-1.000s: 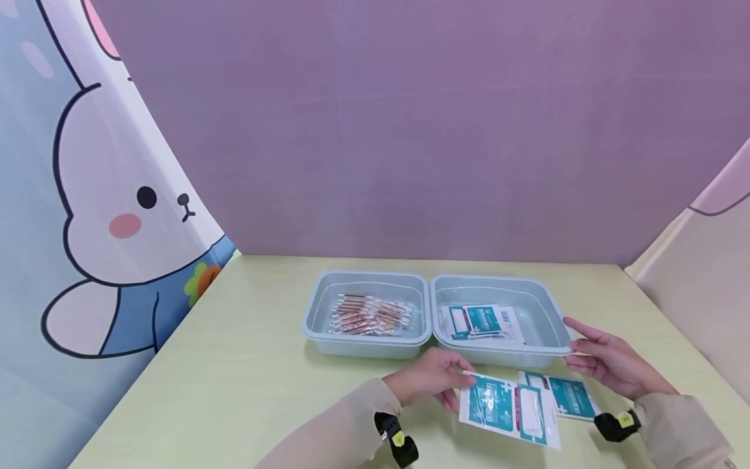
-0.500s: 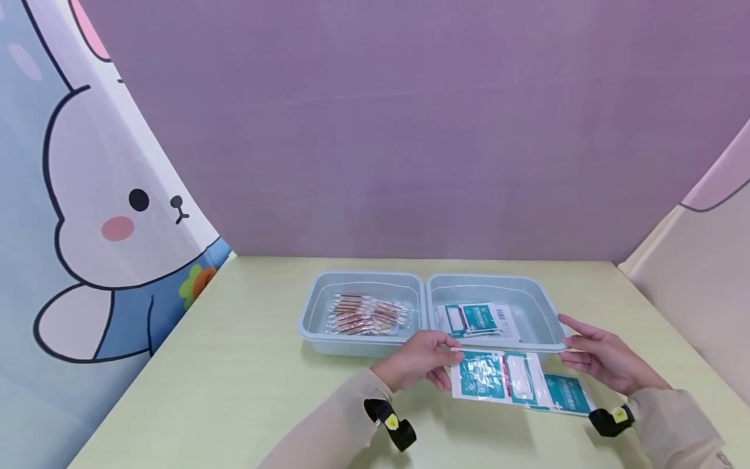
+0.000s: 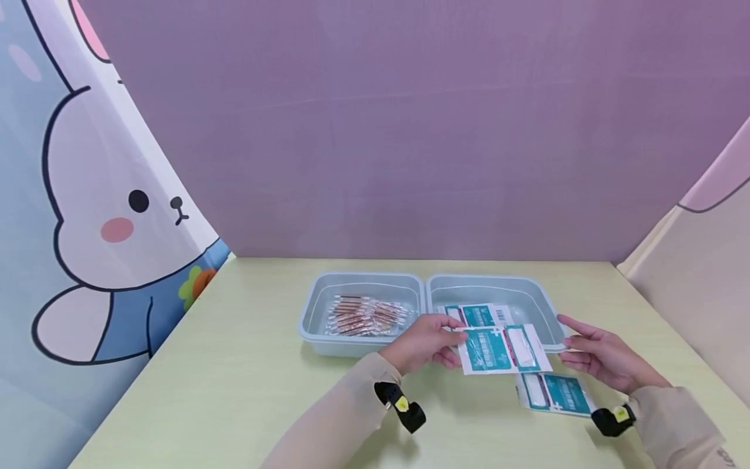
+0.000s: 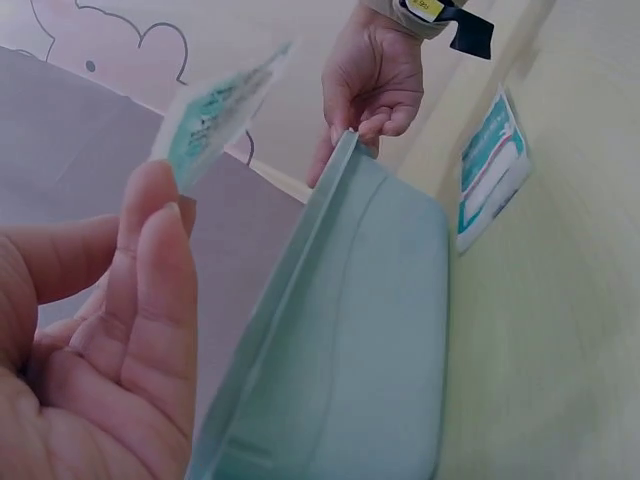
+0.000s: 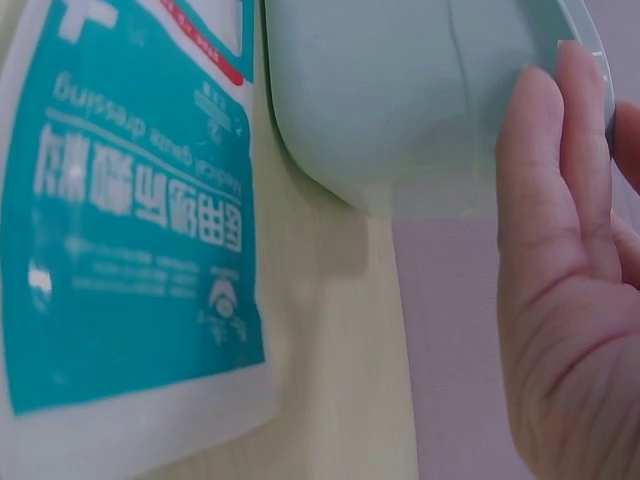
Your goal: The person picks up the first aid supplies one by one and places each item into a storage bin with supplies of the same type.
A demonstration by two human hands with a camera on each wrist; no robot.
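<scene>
My left hand [image 3: 424, 342] pinches a teal-and-white dressing packet [image 3: 500, 348] by its left edge and holds it in the air over the front rim of the right bin [image 3: 541, 296]. In the left wrist view the fingers [image 4: 150, 300] pinch that packet [image 4: 215, 110] edge-on. More packets of the same kind [image 3: 477, 314] lie inside this bin. My right hand [image 3: 603, 358] holds the bin's right front corner, the rim between thumb and fingers [image 4: 375, 85]. A second packet [image 3: 556, 393] lies flat on the table just below my right hand, and fills the right wrist view [image 5: 130, 230].
The left bin [image 3: 313, 306] holds several wrapped brown-tipped swabs [image 3: 366, 316]. Both bins stand side by side in the middle of a pale green table [image 3: 234, 365]. A purple wall stands behind, a rabbit-print curtain on the left and a beige panel on the right.
My left hand has lifted its packet off the table and carried it up and away to the right bin's front rim, uncovering the packet beneath. The right hand has stayed on the bin.
</scene>
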